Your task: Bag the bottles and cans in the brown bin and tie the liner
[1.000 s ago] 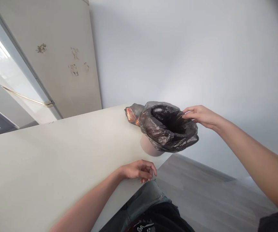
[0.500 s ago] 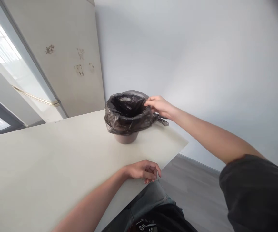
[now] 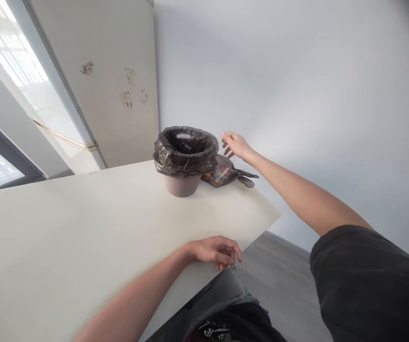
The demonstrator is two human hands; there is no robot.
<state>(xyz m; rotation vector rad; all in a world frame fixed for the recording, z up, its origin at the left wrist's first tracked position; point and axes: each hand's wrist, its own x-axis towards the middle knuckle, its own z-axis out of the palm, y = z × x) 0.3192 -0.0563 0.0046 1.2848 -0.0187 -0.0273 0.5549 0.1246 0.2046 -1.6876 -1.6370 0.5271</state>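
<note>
dark, casual clothes
a wide charcoal sleeve (image 3: pixel 364 280) with a plain hem; black top (image 3: pixel 242 320) with white print (image 3: pixel 209 331); faded grey-blue denim (image 3: pixel 222 289).

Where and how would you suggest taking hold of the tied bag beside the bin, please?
Probably by the tied end, from the right: it juts from the bag, away from the bin, and looks narrow enough to pinch.

Bin (image 3: pixel 182 187): upper wall concealed by the black liner (image 3: pixel 186 166). Knotted bag (image 3: pixel 225 174): left end hidden behind the bin, contents indistinct. Table (image 3: pixel 65 237): cut off at left. Shirt print (image 3: pixel 213 331): illegible.
</note>
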